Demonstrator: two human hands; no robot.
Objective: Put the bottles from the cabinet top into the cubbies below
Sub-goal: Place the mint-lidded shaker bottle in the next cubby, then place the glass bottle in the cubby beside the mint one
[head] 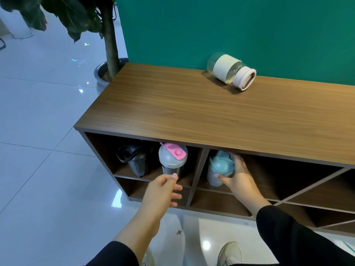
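One glass bottle (231, 71) with a cream sleeve and a pink cap lies on its side on the cabinet top (192, 112), near the back edge at the green wall (230, 25). In the upper left cubby (101, 150) stand a dark bottle (134, 160) and a grey bottle with pink lid (172, 159). The right hand (238, 177) has its grip closed around a blue-lidded bottle (221, 167) in the next cubby. The left hand (163, 191) is loosely open and holds nothing, just before the grey bottle.
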